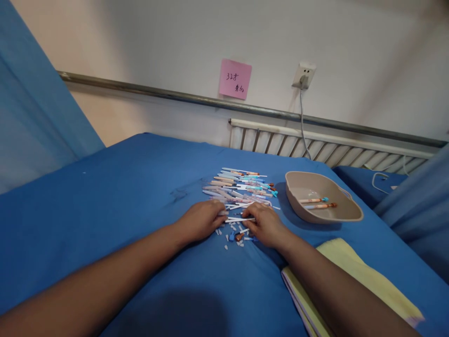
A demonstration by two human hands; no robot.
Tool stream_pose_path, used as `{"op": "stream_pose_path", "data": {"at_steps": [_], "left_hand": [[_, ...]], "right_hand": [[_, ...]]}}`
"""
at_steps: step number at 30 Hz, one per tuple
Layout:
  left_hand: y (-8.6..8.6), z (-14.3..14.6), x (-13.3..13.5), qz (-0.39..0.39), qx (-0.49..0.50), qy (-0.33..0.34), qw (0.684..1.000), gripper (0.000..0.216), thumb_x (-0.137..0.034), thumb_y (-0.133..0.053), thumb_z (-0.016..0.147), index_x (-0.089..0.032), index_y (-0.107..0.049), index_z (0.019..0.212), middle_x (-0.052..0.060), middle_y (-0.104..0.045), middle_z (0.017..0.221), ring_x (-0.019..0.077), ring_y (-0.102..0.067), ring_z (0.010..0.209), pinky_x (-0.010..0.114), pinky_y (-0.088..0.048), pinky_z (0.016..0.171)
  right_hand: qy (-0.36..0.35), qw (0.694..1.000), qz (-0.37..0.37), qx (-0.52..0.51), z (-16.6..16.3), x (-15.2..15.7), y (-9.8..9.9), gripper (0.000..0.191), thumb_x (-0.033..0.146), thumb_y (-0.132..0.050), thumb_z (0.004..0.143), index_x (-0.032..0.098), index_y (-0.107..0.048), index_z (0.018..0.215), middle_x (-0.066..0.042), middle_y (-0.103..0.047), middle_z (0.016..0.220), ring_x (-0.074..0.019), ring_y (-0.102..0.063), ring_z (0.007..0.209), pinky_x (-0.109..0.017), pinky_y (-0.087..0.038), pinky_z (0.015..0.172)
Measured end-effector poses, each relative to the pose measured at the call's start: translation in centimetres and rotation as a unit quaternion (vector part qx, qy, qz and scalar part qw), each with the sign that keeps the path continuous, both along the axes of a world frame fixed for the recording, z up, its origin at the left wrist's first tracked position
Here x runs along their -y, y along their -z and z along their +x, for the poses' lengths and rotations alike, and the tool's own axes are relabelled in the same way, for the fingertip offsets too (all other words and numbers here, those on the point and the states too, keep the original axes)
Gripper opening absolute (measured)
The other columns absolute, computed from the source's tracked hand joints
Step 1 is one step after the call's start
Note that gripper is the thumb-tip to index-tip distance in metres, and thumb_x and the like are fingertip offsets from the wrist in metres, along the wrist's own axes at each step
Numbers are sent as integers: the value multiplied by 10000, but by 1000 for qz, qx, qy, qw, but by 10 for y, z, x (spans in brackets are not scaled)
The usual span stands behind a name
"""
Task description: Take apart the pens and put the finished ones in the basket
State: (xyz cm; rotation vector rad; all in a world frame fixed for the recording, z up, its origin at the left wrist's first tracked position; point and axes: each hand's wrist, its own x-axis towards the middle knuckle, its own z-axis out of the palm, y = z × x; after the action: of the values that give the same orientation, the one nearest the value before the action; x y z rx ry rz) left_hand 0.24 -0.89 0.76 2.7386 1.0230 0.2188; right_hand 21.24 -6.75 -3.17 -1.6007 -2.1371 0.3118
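Observation:
My left hand (203,220) is closed around a pale pen barrel (223,213), whose end pokes out past the fingertips. Opposite it, my right hand (264,223) pinches a thin pen refill (237,214) with a dark tip pointing toward the barrel. A small gap separates the two. White sticks (235,219) lie just under the fingers. Beyond the hands, pen parts (228,182) in blue, tan and pink are laid in rows. Closer to me are small pale caps or tips (226,247), a blue piece (232,236) and a brown piece (239,237).
A beige basin (291,182) on the right holds two pens (320,206) with figure tops. A folded yellow cloth (343,255) lies under my right forearm. The blue sheet (140,178) covers the bed. A radiator (273,140) and a plugged-in cable (301,112) are behind.

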Motion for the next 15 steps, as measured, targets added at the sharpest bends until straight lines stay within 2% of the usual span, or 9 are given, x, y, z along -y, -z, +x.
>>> {"op": "stream_pose_path", "data": {"at_steps": [3, 6, 11, 15], "left_hand": [[0, 2, 3, 12, 9, 12, 1000, 189, -286, -432, 885, -177, -579, 835, 55, -619, 834, 185, -570, 755, 265, -402, 652], [-1, 3, 6, 27, 12, 21, 999, 168, -266, -425, 886, -179, -567, 864, 55, -612, 861, 187, -569, 779, 269, -406, 661], [-1, 2, 9, 51, 25, 41, 998, 142, -250, -434, 883, -181, -556, 906, 58, -603, 895, 192, -559, 819, 275, -405, 686], [-1, -2, 10, 47, 46, 48, 997, 126, -232, -450, 876, -186, -559, 920, 54, -600, 904, 187, -556, 827, 272, -405, 696]], "right_hand": [[-20, 1000, 6, -11, 0, 1, -2, 145, 307, -549, 873, 225, -645, 945, -46, -628, 920, -187, -538, 919, -306, -351, 802], [-25, 1000, 2, -12, -1, 1, -3, 201, 295, -461, 921, 210, -641, 896, -47, -619, 873, -172, -544, 876, -292, -361, 780], [-42, 999, 6, -8, 0, -2, 0, 168, 277, -493, 902, 195, -613, 818, -39, -609, 846, -167, -537, 838, -278, -369, 753], [-80, 995, 18, -52, -1, 1, -5, 179, 273, -466, 915, 209, -627, 874, -32, -623, 832, -158, -556, 819, -262, -388, 740]]}}
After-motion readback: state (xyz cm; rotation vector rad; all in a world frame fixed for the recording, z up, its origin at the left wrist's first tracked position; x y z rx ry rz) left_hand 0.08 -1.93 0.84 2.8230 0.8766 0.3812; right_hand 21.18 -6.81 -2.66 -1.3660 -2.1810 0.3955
